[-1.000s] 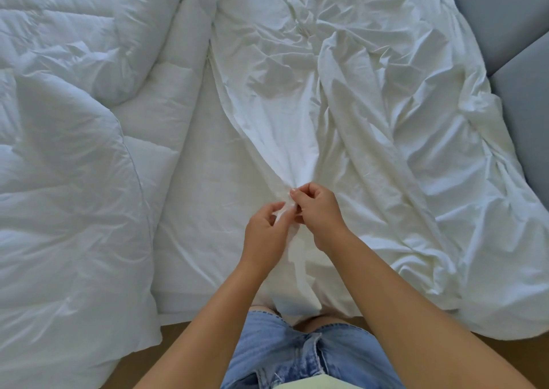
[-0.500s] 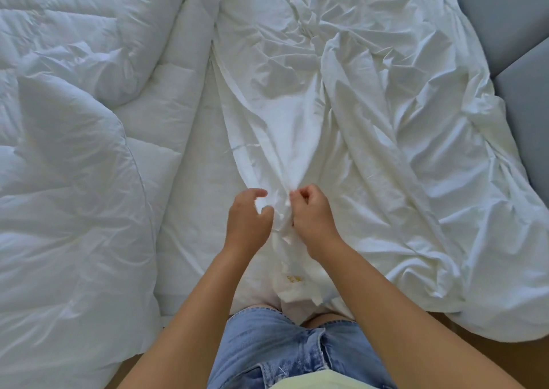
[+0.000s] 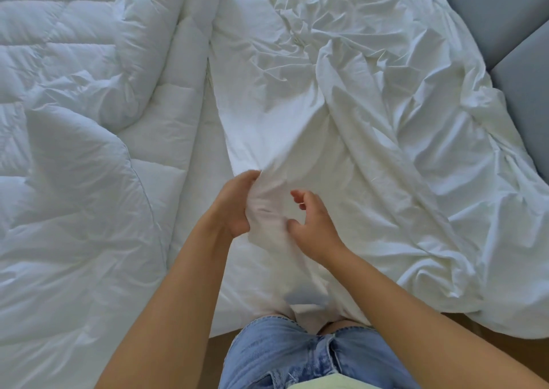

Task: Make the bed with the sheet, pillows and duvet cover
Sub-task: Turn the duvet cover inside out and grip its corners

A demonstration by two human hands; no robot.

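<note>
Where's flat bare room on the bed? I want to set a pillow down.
Only the smooth strip between the puffy duvet and the wrinkled cover. The left hand grips the cover's near end, right hand open beside it.

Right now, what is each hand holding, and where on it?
Left hand grips the duvet cover at its bunched near edge; right hand is open, holding nothing.

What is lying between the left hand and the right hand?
In the head view, a bunched fold of the white duvet cover lies between them. The left hand grips its edge; the right hand is open beside it.
</note>
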